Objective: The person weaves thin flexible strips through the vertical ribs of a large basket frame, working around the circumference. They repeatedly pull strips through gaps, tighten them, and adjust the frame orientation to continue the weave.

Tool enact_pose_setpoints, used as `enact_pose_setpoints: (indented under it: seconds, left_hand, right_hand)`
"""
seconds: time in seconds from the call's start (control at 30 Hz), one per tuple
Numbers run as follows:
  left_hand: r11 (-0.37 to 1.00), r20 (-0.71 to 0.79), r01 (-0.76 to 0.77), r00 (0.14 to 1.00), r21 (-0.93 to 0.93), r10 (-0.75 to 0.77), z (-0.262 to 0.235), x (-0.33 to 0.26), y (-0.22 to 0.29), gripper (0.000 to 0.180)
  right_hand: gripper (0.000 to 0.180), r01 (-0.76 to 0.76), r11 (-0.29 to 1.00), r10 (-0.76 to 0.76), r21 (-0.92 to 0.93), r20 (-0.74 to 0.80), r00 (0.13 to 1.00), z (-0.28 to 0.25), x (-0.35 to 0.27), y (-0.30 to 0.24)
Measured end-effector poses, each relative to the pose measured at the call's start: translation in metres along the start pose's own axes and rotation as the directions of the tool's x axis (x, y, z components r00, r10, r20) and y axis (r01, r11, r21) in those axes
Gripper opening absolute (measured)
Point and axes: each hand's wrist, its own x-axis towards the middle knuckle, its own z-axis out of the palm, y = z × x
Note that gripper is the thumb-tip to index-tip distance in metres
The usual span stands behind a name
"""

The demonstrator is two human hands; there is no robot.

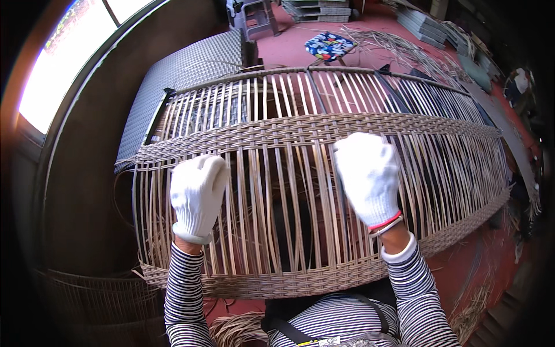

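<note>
A large curved wicker panel spreads in front of me, with brown strands running lengthwise away from me. A tightly woven band crosses it, and another woven strip edges its near side. My left hand, in a white knit glove, is closed in a fist over the strands just below the band. Farther right, my right hand, gloved the same way, is also closed, its knuckles at the band's lower edge. The gloves hide the fingertips and whatever they grip. Loose strands run from the band to the far frame bar.
A grey woven panel stands behind at the left, beside a window. On the red floor are a patterned stool, a plastic stool, stacked grey panels and loose strand bundles.
</note>
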Motion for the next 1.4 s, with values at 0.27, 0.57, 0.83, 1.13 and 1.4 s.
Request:
enact_pose_setpoints:
  seconds: [0.27,0.57,0.83,1.13,1.4]
  left_hand:
    - [0.961,0.253,0.200,0.956,-0.192,-0.149,0.070,-0.007,-0.009,0.017]
    - [0.915,0.011,0.393,0.918,0.094,-0.396,-0.039,-0.035,-0.071,0.018]
    - [0.922,0.202,0.342,0.931,-0.180,-0.306,0.002,-0.045,-0.136,0.024]
    - [0.773,0.113,0.464,0.878,-0.433,-0.464,-0.064,-0.054,-0.150,0.025]
    - [0.980,0.117,0.192,0.974,0.050,-0.196,-0.060,-0.081,-0.209,0.011]
  right_hand:
    - [0.037,-0.074,0.976,0.015,0.205,0.277,0.961,0.065,0.012,-0.067]
    - [0.039,0.001,0.978,-0.015,0.210,0.068,0.998,0.073,-0.016,-0.058]
    - [0.039,0.027,0.988,-0.042,0.154,0.094,0.995,0.075,-0.018,-0.061]
    - [0.035,0.012,0.982,-0.030,0.189,0.092,0.995,0.075,-0.018,-0.061]
    - [0.033,0.006,0.975,-0.037,0.223,0.133,0.990,0.063,-0.006,-0.066]
